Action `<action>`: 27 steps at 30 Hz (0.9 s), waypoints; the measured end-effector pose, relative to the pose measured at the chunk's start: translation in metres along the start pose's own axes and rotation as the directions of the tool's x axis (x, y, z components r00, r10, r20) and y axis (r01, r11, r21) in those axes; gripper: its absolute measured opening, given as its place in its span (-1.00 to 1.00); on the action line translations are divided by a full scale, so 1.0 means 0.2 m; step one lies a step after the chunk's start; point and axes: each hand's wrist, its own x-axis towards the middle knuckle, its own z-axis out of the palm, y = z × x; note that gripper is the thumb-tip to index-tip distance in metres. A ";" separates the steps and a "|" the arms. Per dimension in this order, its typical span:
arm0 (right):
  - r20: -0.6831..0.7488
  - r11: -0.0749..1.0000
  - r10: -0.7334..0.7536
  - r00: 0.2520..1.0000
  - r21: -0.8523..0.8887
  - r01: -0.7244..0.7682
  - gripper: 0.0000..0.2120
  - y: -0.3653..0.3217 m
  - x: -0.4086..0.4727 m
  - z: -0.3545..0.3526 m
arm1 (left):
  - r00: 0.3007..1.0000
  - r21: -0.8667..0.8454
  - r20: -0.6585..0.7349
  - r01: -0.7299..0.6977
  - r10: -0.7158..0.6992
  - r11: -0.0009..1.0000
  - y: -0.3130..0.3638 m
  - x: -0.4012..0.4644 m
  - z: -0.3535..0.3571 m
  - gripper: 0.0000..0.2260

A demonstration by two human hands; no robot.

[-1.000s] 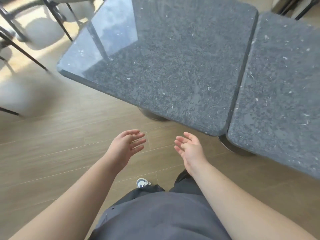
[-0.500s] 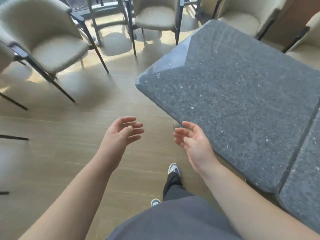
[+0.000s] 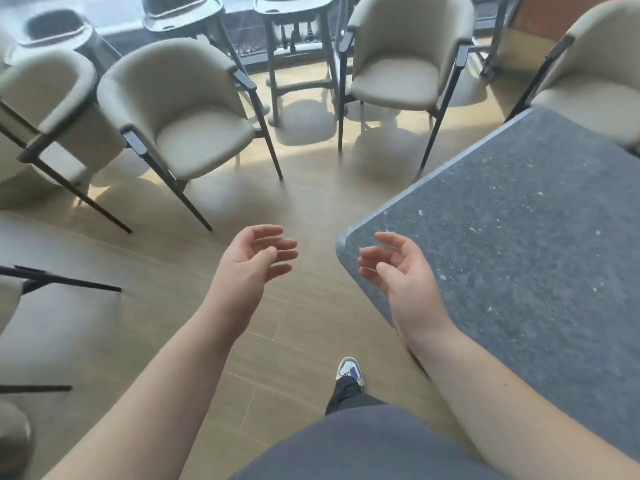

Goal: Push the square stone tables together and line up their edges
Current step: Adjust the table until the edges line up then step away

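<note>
- Neither grip holds anything: the left hand [image 3: 254, 263] hangs loosely open over bare floor [image 3: 304, 202], palm turned inward, fingers half curled and apart.
- Right of it, across a strip of floor, the right hand [image 3: 398, 271] is just as slack and empty, fingers spread and lightly bent; it hovers over the rounded near corner of the stone desk [image 3: 519, 237], and whether it touches the top I cannot tell.
- Ahead and left of the left grip stand cream armchairs [image 3: 187, 116] on thin dark legs, with grey high chairs [image 3: 294, 36] behind them by the window.
- Below and between the two grips a shoe [image 3: 350, 370] is planted on the floor, beside the desk's near edge.
- From the right grip the desk runs off to the right and out of view; only this one slab shows, so its partner and the seam between them cannot be seen.
- As a judgement, progress cannot be confirmed from here: with both grips empty and off the edges, no push is under way, and whether the edges already line up remains to be checked.
- No containers are in sight; the desk top carries nothing visible.
</note>
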 end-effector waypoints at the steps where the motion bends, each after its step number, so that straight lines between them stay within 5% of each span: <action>1: 0.000 1.000 0.014 1.000 0.006 -0.014 -0.58 -0.03 0.08 0.02 | 1.000 -0.001 -0.010 -0.005 0.005 1.000 0.03 0.08 0.01 -0.73; 16: 0.017 0.974 -0.134 0.991 -0.183 0.134 -0.62 -0.38 0.76 0.30 | 0.994 -0.058 0.036 -0.102 0.105 0.993 0.28 0.86 -0.11 -0.72; 27: -0.101 0.960 -0.154 0.983 -0.249 0.125 -0.63 -0.41 1.39 1.16 | 0.989 -0.027 0.110 -0.099 0.101 0.995 0.50 1.84 -0.76 -0.72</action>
